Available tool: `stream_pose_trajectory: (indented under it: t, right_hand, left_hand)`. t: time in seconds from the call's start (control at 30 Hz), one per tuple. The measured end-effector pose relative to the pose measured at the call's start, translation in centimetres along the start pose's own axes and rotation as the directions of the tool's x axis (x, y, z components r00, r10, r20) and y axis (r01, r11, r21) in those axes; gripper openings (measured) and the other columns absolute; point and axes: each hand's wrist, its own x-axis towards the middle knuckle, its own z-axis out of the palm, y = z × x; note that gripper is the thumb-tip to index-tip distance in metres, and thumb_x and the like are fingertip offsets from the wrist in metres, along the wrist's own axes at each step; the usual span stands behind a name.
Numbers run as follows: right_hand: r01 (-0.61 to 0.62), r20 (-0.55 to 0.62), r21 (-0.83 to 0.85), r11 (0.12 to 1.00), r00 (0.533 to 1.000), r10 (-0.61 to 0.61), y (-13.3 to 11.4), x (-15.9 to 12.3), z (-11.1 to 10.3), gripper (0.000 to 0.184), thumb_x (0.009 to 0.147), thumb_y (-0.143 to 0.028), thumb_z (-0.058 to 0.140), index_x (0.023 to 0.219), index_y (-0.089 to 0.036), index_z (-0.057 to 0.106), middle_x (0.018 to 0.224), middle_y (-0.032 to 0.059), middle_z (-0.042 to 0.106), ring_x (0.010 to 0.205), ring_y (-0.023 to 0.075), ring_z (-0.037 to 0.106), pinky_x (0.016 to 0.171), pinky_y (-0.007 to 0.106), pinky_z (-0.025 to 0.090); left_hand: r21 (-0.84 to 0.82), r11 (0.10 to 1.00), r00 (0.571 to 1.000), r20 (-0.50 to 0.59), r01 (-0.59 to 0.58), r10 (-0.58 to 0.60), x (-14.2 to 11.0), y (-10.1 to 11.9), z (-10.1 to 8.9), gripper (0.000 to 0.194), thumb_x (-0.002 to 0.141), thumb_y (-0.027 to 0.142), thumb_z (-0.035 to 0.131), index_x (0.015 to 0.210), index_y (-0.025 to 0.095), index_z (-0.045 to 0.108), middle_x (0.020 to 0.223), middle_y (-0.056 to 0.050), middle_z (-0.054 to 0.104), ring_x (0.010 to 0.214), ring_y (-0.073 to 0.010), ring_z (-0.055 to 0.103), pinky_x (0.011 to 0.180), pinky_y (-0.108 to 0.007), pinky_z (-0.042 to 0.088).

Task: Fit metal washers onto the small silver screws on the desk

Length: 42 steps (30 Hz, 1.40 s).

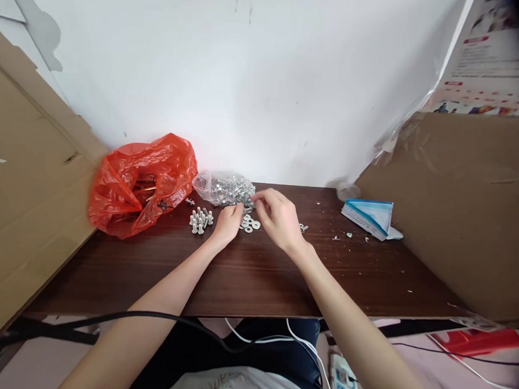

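Observation:
My left hand (228, 223) is closed just in front of a clear plastic bag (203, 186) of small metal hardware (231, 190); what its fingers hold is hidden. To its right, my right hand (280, 217) is closed in a pinch at the bag's right edge, and anything between its fingertips is too small to name. Flat metal washers (249, 224) lie on the table between the two hands. Left of my left hand stands a cluster of several bolts with whitish sleeves (201, 219).
A red plastic bag (152, 154) with copper-coloured pieces stands at the back left. A blue and white packet (367, 217) and small scraps (349, 235) lie right on the dark wooden table (255, 281). Cardboard walls (467, 217) flank it. A black cable (157, 315) crosses below.

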Motion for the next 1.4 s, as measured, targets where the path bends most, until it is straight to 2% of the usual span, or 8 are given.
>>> stream_pose_trajectory:
  t: [0.07,0.17,0.27,0.43,0.63,0.9,1.23,1.4]
  right_hand:
    - [-0.057,0.057,0.033,0.998,0.997,0.055,2.0,-1.1,1.5,0.018,0.093,-0.023,0.046,0.096,-0.018,0.063,0.09,0.0077,0.068,0.081,0.0205,0.062,0.074,0.034,0.049]
    - [-0.072,0.184,0.144,0.987,0.982,0.045,3.0,-2.2,2.7,0.019,0.092,-0.029,0.053,0.106,-0.02,0.063,0.096,0.0068,0.069,0.081,0.0196,0.064,0.073,0.032,0.049]
    - [-0.102,0.17,0.208,0.973,0.983,0.067,3.1,-2.6,3.0,0.018,0.091,-0.026,0.055,0.103,-0.018,0.064,0.094,0.007,0.07,0.079,0.0186,0.064,0.072,0.031,0.05]
    - [-0.127,0.13,0.201,0.971,0.986,0.102,3.7,-2.6,2.9,0.014,0.088,-0.025,0.057,0.096,-0.017,0.066,0.091,0.0073,0.07,0.075,0.0181,0.062,0.069,0.03,0.05]
    - [-0.132,0.126,0.196,0.972,0.986,0.108,3.9,-2.6,2.8,0.014,0.086,-0.022,0.056,0.096,-0.018,0.065,0.09,0.0072,0.068,0.074,0.0181,0.062,0.068,0.03,0.05]
    - [-0.144,0.097,0.187,0.972,0.987,0.127,4.2,-2.6,2.6,0.012,0.086,-0.022,0.058,0.095,-0.019,0.065,0.091,0.0062,0.068,0.076,0.0177,0.061,0.068,0.03,0.049]
    - [-0.181,0.14,0.049,0.982,0.975,0.173,4.5,-2.9,2.6,0.015,0.091,-0.03,0.054,0.095,-0.019,0.064,0.092,0.0068,0.067,0.082,0.0198,0.061,0.069,0.03,0.045]
    - [-0.169,0.17,0.042,0.985,0.972,0.159,4.6,-3.0,2.6,0.014,0.092,-0.028,0.052,0.094,-0.02,0.063,0.091,0.007,0.067,0.083,0.0202,0.06,0.071,0.031,0.045]
  left_hand:
    - [-0.003,1.0,1.0,-0.008,-0.003,0.003,-0.1,-0.1,0.0,0.04,0.085,0.045,0.04,0.054,0.02,0.04,0.046,0.002,0.038,0.049,-0.0124,0.038,0.053,-0.027,0.027]
    - [-0.001,1.0,1.0,0.004,-0.015,0.015,-0.3,-0.3,0.0,0.04,0.086,0.044,0.04,0.055,0.02,0.042,0.048,0.002,0.041,0.051,-0.0123,0.04,0.053,-0.026,0.028]
    - [0.013,1.0,0.999,0.038,-0.028,0.028,-0.5,-0.2,-0.2,0.041,0.087,0.045,0.04,0.056,0.019,0.043,0.051,0.002,0.044,0.052,-0.0122,0.042,0.055,-0.026,0.03]
    - [0.058,0.996,0.995,0.08,-0.063,0.058,-0.9,0.4,-0.4,0.047,0.091,0.047,0.033,0.056,0.019,0.043,0.05,0.002,0.043,0.052,-0.0116,0.042,0.059,-0.026,0.032]
    - [0.118,0.987,0.991,0.095,-0.109,0.098,-1.2,1.0,-0.6,0.038,0.091,0.038,0.038,0.058,0.019,0.041,0.052,0.003,0.045,0.054,-0.0112,0.044,0.061,-0.025,0.032]
    - [0.027,0.988,0.98,0.136,-0.15,0.145,-0.9,0.6,-0.8,0.028,0.087,0.042,0.049,0.073,0.018,0.051,0.062,0.002,0.056,0.062,-0.0128,0.053,0.064,-0.025,0.039]
    - [-0.014,0.983,0.971,0.156,-0.181,0.181,-0.3,0.1,-0.9,0.021,0.078,0.03,0.06,0.091,0.015,0.067,0.088,-0.007,0.07,0.081,-0.0168,0.063,0.068,-0.025,0.048]
    - [-0.095,0.987,0.979,0.141,-0.132,0.144,-0.4,0.4,-0.8,0.018,0.072,0.022,0.065,0.088,0.014,0.068,0.09,-0.007,0.07,0.08,-0.0161,0.065,0.071,-0.027,0.05]
